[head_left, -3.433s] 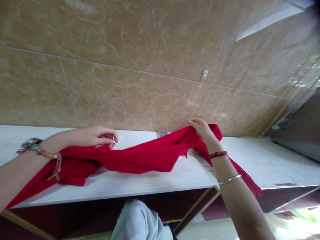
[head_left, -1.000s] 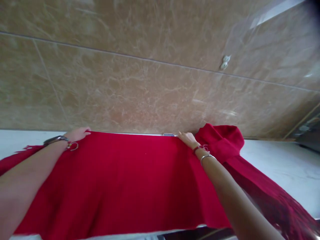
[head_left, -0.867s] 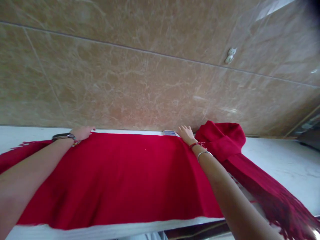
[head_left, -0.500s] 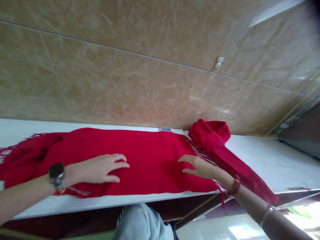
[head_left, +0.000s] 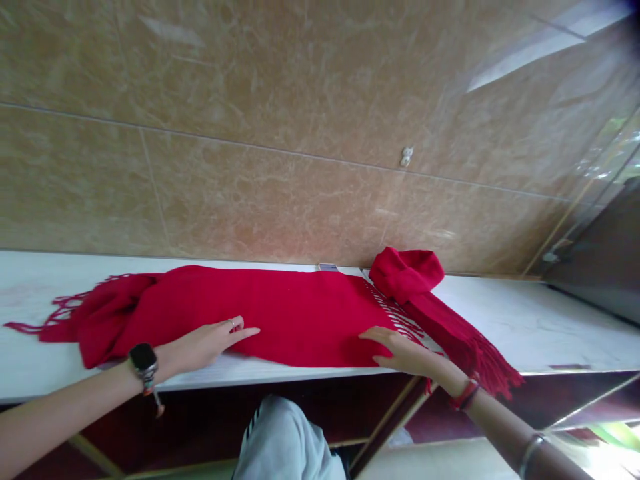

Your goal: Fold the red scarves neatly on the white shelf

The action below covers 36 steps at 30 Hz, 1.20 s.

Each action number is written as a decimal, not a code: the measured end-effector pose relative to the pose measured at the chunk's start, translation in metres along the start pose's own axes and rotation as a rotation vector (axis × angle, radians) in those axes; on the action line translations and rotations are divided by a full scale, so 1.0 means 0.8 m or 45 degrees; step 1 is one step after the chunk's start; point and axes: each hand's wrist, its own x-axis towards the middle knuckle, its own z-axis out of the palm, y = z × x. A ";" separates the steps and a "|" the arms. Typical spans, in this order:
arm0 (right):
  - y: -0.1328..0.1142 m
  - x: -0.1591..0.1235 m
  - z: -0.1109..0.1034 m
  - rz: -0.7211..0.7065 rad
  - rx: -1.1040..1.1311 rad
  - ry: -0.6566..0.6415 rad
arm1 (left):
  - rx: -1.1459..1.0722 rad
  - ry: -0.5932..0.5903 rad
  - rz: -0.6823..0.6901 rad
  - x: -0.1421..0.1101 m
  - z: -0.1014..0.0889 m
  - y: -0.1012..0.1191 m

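Note:
A red fringed scarf [head_left: 300, 310] lies lengthwise on a white counter, bunched at its left end, with its tassels on the right spread over the white surface. My left hand [head_left: 213, 343] is at its near edge, index finger stretched over the cloth and the other fingers curled. The edge rises toward that hand, whose thumb is hidden, and the hand appears closed on it. Near the right front corner, my right hand [head_left: 405, 352] rests on the cloth, fingers bent and thumb apart. Behind it lies a second red scarf [head_left: 407, 273], looped in a bundle with a fringed tail.
Brown marbled tiles [head_left: 280, 200] form the wall behind the white counter [head_left: 500, 320]. A phone-like flat object [head_left: 328, 267] lies at the wall. A small white fitting [head_left: 407, 157] is on the tiles. My knee [head_left: 285, 433] is below the counter's front edge.
My left hand has drawn back to the scarf's near edge, and its fingers have curled in. That edge has moved up off the counter's front on the left. My right hand stays near the right corner.

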 end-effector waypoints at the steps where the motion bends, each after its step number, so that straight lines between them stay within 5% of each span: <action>1: -0.011 0.005 0.003 -0.016 0.020 0.035 | 0.015 0.008 -0.046 0.006 0.000 0.003; 8: -0.101 0.078 0.037 -0.196 -0.069 0.205 | 0.065 0.187 0.055 0.073 -0.003 0.034; 13: -0.136 0.115 0.056 -0.173 -0.192 0.223 | -0.063 0.129 0.207 0.076 -0.014 0.049; 19: -0.116 0.106 0.051 -0.336 0.005 0.141 | 0.107 0.017 0.364 0.057 -0.009 0.049; 23: -0.108 0.091 0.047 -0.354 0.123 0.119 | 0.123 0.051 0.276 0.064 -0.006 0.054; 30: -0.130 0.093 0.061 0.008 -0.151 0.299 | 0.007 0.156 0.022 0.087 -0.006 0.057; 36: -0.068 0.072 0.037 0.345 -0.319 0.214 | -0.011 0.157 -0.052 0.071 -0.005 0.025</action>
